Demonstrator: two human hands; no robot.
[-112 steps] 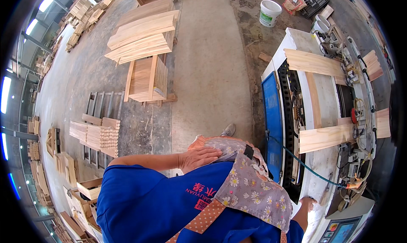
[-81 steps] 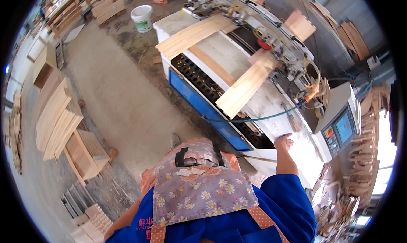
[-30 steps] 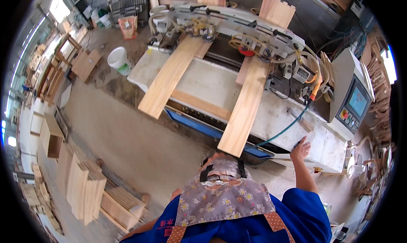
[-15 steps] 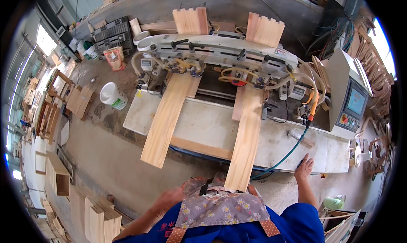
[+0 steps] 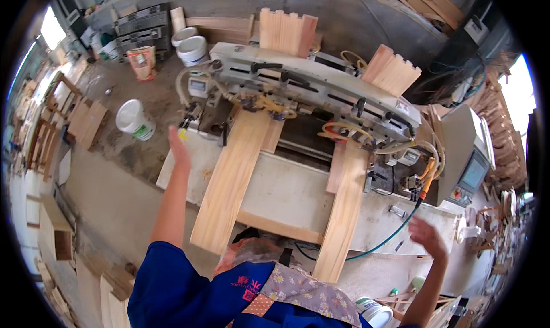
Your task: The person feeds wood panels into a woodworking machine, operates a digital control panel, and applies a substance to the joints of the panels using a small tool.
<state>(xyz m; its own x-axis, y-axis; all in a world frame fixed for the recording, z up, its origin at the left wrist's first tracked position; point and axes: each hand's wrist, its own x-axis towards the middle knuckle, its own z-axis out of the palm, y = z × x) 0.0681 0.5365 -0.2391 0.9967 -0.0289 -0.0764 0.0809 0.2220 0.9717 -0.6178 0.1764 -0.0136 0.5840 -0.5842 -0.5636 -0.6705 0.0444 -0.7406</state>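
Observation:
Two long pale boards, a left board (image 5: 229, 190) and a right board (image 5: 342, 213), lie across the white worktable (image 5: 283, 185) with their far ends under the clamps of a woodworking machine (image 5: 321, 87). Stretched forward, my left hand (image 5: 179, 149) is beside the machine's left end, with fingers straight and nothing in it. My right hand (image 5: 427, 236) is raised near the table's right front edge, close to a teal hose (image 5: 381, 246). It is slightly blurred, its fingers extended and holding nothing. Shorter wood pieces lie beside both boards under the clamps.
A control panel (image 5: 472, 173) stands at the right end. Notched boards (image 5: 286, 33) rise behind the machine on the left, with more notched boards (image 5: 392, 70) on the right. A white bucket (image 5: 134, 120) is on the floor at left. Stacked wood (image 5: 112, 299) lies at lower left.
My left hand has gone from beside the apron out to the machine's left end. The right hand has left the table's front edge and lifted. My view has turned; the boards stay under the clamps.

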